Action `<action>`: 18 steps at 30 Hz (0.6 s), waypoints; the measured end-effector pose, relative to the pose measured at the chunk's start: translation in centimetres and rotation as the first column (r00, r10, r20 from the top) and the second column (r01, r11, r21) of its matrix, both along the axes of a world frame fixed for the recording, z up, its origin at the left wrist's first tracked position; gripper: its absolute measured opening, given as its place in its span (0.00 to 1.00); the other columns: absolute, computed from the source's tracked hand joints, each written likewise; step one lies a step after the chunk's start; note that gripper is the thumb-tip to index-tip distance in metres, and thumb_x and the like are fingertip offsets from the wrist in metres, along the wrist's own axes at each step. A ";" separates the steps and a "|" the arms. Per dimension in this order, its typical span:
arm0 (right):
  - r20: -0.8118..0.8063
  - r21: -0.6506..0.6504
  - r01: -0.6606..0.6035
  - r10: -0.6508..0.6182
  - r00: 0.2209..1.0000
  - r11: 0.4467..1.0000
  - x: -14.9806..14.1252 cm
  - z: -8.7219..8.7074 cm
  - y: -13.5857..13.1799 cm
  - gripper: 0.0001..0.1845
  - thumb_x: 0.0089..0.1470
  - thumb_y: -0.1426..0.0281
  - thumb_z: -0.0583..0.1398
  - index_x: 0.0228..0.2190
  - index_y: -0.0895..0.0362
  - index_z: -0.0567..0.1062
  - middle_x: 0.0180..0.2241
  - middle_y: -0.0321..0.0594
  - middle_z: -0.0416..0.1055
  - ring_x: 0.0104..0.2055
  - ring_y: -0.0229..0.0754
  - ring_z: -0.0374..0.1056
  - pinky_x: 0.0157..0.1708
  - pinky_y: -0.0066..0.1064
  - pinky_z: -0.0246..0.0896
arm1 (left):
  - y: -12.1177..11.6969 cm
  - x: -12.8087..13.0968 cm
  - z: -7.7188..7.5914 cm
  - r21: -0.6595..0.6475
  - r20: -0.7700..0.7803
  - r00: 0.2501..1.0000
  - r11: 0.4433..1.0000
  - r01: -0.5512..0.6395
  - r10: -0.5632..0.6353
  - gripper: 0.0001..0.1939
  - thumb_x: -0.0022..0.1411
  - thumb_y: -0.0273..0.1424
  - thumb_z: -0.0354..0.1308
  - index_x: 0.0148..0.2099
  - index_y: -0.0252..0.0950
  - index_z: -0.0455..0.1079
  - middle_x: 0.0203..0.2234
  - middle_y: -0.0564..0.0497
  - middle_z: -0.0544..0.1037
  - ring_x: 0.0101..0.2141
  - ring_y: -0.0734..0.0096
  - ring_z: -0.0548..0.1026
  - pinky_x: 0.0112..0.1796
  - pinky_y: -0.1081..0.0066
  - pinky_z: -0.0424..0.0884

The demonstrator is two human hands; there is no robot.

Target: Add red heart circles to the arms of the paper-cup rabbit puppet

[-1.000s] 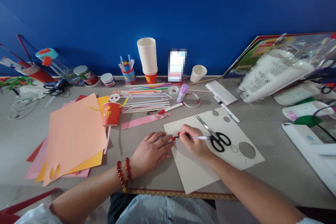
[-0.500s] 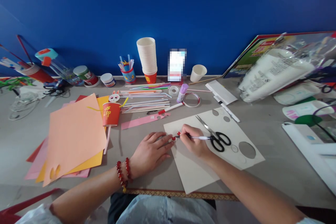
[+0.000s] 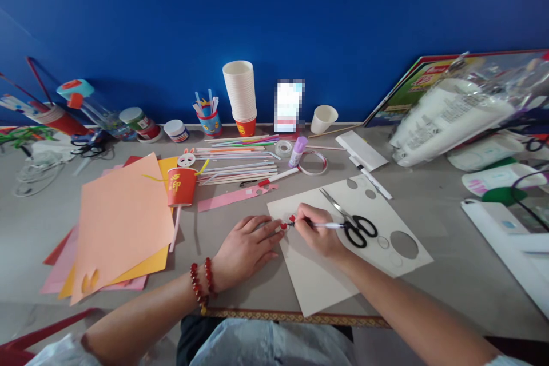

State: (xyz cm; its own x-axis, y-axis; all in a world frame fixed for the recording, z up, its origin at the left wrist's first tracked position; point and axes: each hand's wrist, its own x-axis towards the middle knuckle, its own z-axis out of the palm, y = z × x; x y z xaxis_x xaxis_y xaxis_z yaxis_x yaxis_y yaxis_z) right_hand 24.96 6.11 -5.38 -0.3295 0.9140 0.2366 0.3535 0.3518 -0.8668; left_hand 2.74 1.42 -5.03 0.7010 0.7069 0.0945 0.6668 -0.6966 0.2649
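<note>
Worn on the head, facing down the desk (image 3: 446, 211).

A grey tabletop (image 3: 429, 197) with a patterned brown front edge (image 3: 300, 315) carries a white card sheet (image 3: 317, 280) with round holes, set askew. Left of this sheet lie a pink paper strip (image 3: 225, 199), rows of straws (image 3: 246, 171) and a fanned pile of coloured paper (image 3: 124, 223). A purple glue stick (image 3: 298, 151) stands near a roll of clear tape (image 3: 283, 148). Along the back stand a tall stack of paper cups (image 3: 241, 91), a lone white paper cup (image 3: 323, 121) and a squat white jar (image 3: 176, 130)
</note>
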 end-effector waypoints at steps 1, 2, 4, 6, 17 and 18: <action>0.002 -0.003 0.000 0.000 1.000 1.000 0.0 0.0 0.0 0.12 0.51 0.75 0.52 0.20 0.54 0.57 0.18 0.30 0.56 0.22 0.35 0.52 0.24 0.28 0.47 | 0.0 0.0 0.0 0.001 0.000 1.000 1.000 0.000 0.000 0.23 0.73 0.40 0.46 0.67 0.42 0.60 0.64 0.53 0.65 0.60 0.59 0.63 0.58 0.56 0.60; 0.002 -0.003 0.000 0.000 1.000 1.000 0.0 0.0 0.0 0.12 0.51 0.75 0.52 0.19 0.54 0.57 0.18 0.30 0.56 0.22 0.35 0.52 0.24 0.29 0.47 | 0.0 0.0 0.0 0.002 0.001 1.000 1.000 0.000 0.000 0.23 0.73 0.40 0.46 0.66 0.42 0.60 0.64 0.53 0.65 0.60 0.59 0.63 0.58 0.56 0.61; 0.003 -0.001 0.000 0.000 1.000 1.000 0.1 0.0 0.0 0.12 0.51 0.75 0.52 0.19 0.54 0.57 0.18 0.30 0.56 0.22 0.35 0.52 0.24 0.29 0.47 | 0.0 0.0 0.0 0.002 0.003 1.000 1.000 0.002 -0.002 0.23 0.73 0.40 0.47 0.67 0.43 0.60 0.64 0.53 0.66 0.60 0.59 0.63 0.58 0.56 0.61; 0.005 0.004 0.000 0.000 1.000 1.000 0.1 -0.1 0.0 0.12 0.51 0.75 0.52 0.19 0.54 0.57 0.18 0.30 0.56 0.22 0.35 0.52 0.24 0.29 0.46 | 0.0 0.0 0.0 0.003 0.006 1.000 1.000 0.002 -0.002 0.23 0.73 0.40 0.47 0.66 0.42 0.60 0.64 0.53 0.66 0.60 0.59 0.63 0.58 0.56 0.61; 0.008 0.010 -0.012 0.012 1.000 1.000 0.0 0.1 0.0 0.12 0.51 0.75 0.52 0.19 0.53 0.57 0.17 0.29 0.55 0.21 0.35 0.51 0.24 0.29 0.46 | 0.0 0.0 0.1 0.018 0.004 1.000 1.000 0.001 -0.001 0.23 0.72 0.39 0.48 0.67 0.43 0.60 0.63 0.52 0.67 0.60 0.60 0.63 0.58 0.56 0.62; 0.008 0.011 -0.013 0.013 1.000 1.000 0.0 0.2 0.0 0.12 0.51 0.75 0.52 0.19 0.53 0.57 0.17 0.29 0.55 0.21 0.35 0.51 0.24 0.29 0.46 | 0.0 0.0 0.1 0.020 0.004 1.000 1.000 0.001 -0.001 0.23 0.72 0.39 0.48 0.66 0.43 0.60 0.63 0.52 0.67 0.60 0.60 0.63 0.58 0.56 0.62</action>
State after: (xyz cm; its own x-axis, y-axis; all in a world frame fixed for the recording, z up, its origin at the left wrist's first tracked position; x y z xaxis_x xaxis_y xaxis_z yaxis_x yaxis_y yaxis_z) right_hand 25.00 6.08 -5.23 -0.3432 0.9070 0.2441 0.3560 0.3661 -0.8598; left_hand 2.78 1.43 -4.96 0.7013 0.7040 0.1116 0.6648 -0.7025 0.2540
